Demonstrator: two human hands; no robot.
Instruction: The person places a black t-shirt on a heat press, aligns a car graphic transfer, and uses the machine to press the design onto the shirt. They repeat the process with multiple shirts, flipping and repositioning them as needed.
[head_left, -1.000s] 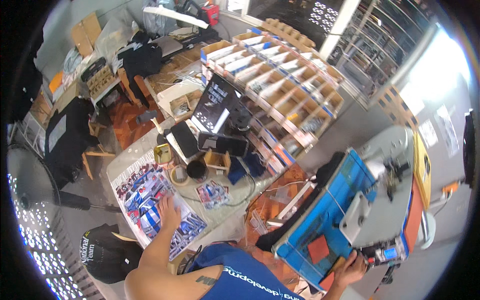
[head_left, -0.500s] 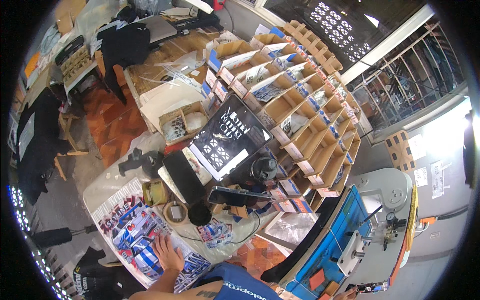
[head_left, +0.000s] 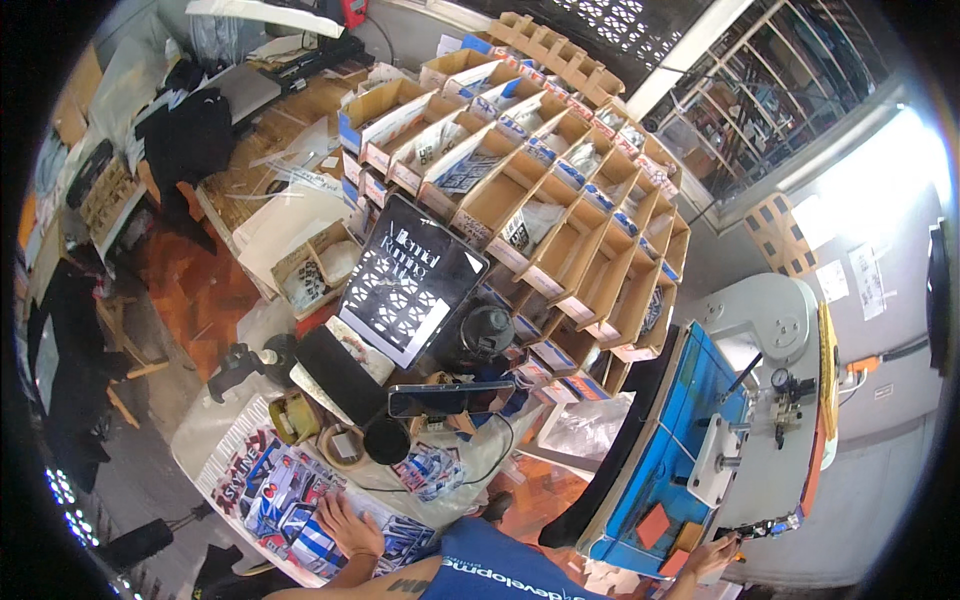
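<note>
My left hand [head_left: 350,527] lies flat, its fingers spread, on a printed sheet [head_left: 290,498] with blue, white and red car graphics, on the table at lower left. Over at lower right, my right hand [head_left: 710,557] reaches to the front edge of a grey machine [head_left: 770,400]. Its fingers are drawn together at a small black and metal fitting [head_left: 765,527]; what they grip is too small to make out. A blue bed [head_left: 640,500] with a white plate [head_left: 712,462] belongs to this machine. A smaller stack of similar prints [head_left: 428,470] lies right of the sheet.
Behind the sheet stand a phone [head_left: 450,399], a black cup [head_left: 387,440], a tape roll [head_left: 343,446] and a black bottle [head_left: 487,332]. Beyond them rise a black printed panel [head_left: 410,270] and a cardboard rack [head_left: 560,240] with many compartments. A cable [head_left: 510,440] crosses the table edge.
The view has swung right, so the machine and my right hand show more fully. My right hand has come up to the fitting on the machine's edge. My left hand stays on the sheet.
</note>
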